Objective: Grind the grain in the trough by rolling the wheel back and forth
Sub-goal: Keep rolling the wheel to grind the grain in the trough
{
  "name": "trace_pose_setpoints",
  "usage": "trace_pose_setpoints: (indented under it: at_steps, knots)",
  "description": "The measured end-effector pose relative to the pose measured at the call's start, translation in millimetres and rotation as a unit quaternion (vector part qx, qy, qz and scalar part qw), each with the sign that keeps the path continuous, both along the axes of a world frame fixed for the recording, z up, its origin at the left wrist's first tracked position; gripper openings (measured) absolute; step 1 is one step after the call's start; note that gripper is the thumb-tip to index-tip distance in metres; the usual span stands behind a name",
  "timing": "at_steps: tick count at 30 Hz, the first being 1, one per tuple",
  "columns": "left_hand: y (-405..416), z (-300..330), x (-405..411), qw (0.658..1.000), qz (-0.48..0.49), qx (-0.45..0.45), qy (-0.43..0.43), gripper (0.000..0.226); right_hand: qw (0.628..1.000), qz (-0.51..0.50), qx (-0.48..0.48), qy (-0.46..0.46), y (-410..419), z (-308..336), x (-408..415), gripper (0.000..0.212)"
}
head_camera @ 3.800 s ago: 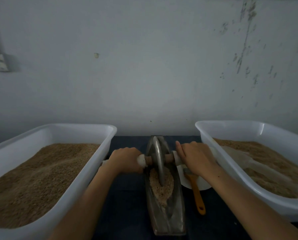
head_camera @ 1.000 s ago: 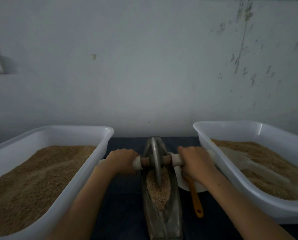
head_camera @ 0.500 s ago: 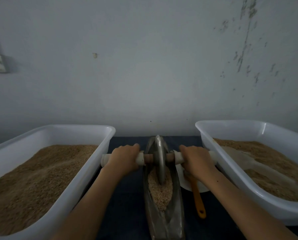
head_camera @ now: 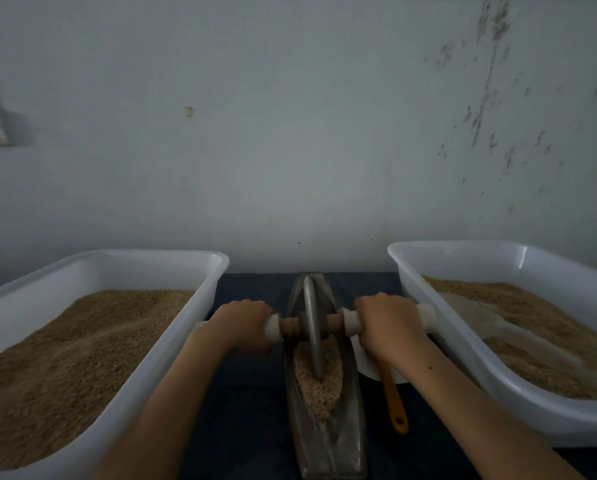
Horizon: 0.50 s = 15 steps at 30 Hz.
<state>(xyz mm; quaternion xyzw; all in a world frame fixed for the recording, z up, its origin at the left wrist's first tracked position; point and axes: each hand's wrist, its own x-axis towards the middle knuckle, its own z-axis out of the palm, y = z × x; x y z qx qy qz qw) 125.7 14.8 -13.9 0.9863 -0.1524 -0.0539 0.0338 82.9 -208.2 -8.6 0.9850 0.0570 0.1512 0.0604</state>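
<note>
**Both hands on the axle, wheel standing in the grain**

My left hand (head_camera: 243,325) grips the left end of the axle (head_camera: 291,327), fingers curled down over the white sleeve there. My right hand (head_camera: 388,325) does the same on the right end, fingers wrapped round its white sleeve, whose tip sticks out past my knuckles toward the right tub (head_camera: 463,344).

The wheel (head_camera: 312,336) stands upright on edge in the metal trough (head_camera: 324,445), set in the far half of it, its lower rim sunk into the grain (head_camera: 319,386). The grain lies heaped in the middle of the trough, tapering to a point on the side nearest me; the near end of the trough shows bare metal.

The trough runs lengthwise away from me on the dark desk (head_camera: 248,410), between 2 white tubs. The left tub (head_camera: 172,327) holds brown grain. The right tub holds the same, with a pale scoop (head_camera: 477,315) lying on top. Just right of the trough an orange-handled tool (head_camera: 394,400) rests with its head on a white dish (head_camera: 369,367), partly under my right wrist.
</note>
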Motion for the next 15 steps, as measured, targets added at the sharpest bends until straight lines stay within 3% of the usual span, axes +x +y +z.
trace_pose_setpoints:
  at_steps: [5, 8, 15]
  knots:
    - [2, -1, 1, 0.998, 0.003, -0.009, 0.054, 0.036, 0.997, -0.044, -0.024, 0.057, 7, 5, 1, 0.019]
    - [0, -1, 1, 0.999, 0.008, -0.012, 0.029, 0.033, 0.999, -0.038, 0.005, 0.032, 7, 1, 2, 0.008]
    - [-12, -8, -8, 0.972, 0.016, 0.01, -0.236, 0.026, 0.991, 0.0, 0.075, -0.11, -4, -27, 14, 0.014]
